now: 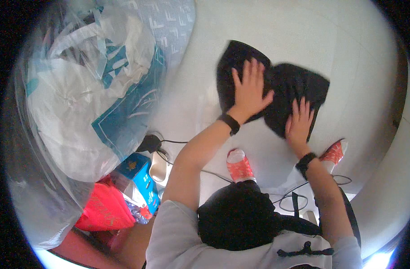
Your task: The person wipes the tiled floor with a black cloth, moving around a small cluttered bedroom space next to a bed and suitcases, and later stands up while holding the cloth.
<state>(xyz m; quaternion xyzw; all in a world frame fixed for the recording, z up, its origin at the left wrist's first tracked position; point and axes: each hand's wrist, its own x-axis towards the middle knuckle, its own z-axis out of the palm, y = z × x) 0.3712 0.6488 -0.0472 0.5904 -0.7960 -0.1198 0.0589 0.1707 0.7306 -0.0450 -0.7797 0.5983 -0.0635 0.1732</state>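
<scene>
A dark black cloth item (279, 90), possibly a garment, lies spread in two joined lobes on the pale floor (205, 111). My left hand (250, 89) rests palm down across its left lobe, with the thumb out to the side. On the lower part of the right lobe, my right hand (299, 122) lies flat with fingers pointing away from me. Neither hand grips the cloth. Black bands circle both wrists. The fabric under my palms is hidden.
At left stands a large clear plastic bag (67, 111) with white and teal packaging inside. Below it are a red bag (107, 205) and a blue box (142, 178). A black cable (211, 173) runs over the floor near my feet in red slippers (240, 166).
</scene>
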